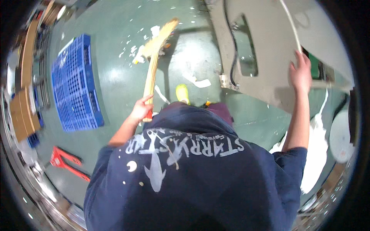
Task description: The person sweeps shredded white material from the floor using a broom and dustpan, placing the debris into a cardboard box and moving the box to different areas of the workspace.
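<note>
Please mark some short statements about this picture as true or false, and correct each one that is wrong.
1. The left hand holds a broom. True.
2. Both hands grip this broom. False: only the left one does; the right hand is well away from it.
3. A blue plastic pallet is on the floor. True.
4. The pallet is to the right of the broom. False: it is to the left.
5. White scraps lie on the floor. True.

Large pale capital letters [187,148] span the dark blue shirt [216,184] toward its far edge, smaller pale lettering [218,137] running just beyond them.
</note>
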Tool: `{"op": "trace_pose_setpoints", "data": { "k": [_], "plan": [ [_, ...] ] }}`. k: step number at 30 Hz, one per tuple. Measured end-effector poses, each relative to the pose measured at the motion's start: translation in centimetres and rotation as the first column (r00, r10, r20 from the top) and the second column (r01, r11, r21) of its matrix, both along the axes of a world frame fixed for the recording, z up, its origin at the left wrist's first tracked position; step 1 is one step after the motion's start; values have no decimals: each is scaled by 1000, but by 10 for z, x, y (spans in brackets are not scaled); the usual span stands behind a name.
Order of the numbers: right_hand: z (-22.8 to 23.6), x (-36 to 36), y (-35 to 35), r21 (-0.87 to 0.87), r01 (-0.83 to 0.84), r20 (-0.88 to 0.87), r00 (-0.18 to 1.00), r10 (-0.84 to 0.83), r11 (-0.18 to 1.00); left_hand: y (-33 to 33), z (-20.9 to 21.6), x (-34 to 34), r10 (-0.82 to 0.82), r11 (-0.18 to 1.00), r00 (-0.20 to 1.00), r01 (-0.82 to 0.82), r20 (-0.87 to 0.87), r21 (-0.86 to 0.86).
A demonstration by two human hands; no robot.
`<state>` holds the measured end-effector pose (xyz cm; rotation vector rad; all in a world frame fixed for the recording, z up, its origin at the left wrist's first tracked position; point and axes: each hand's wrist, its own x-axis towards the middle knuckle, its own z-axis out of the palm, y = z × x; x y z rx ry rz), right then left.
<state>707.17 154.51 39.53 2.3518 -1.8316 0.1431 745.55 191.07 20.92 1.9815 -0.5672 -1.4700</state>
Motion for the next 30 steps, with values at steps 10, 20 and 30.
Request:
{"op": "trace_pose_setpoints", "data": {
  "k": [10, 20, 30],
  "plan": [
    [-15, -7, -24, 7, -28, -126, 992, 29, 1000, -24, -22, 92, -213, 923, 893, 51, 396, 381],
    [-5, 23, -4, -54, 55, -314, 947, -69, 997, -70, -169, 14, -133, 907, 973, 42, 190, 420],
    [-4, 45, 0, -76, 168, -366, 912, -184, 983, -136, -187, -21, -119, 905, 969, 17, 215, 426]
  ]
}}
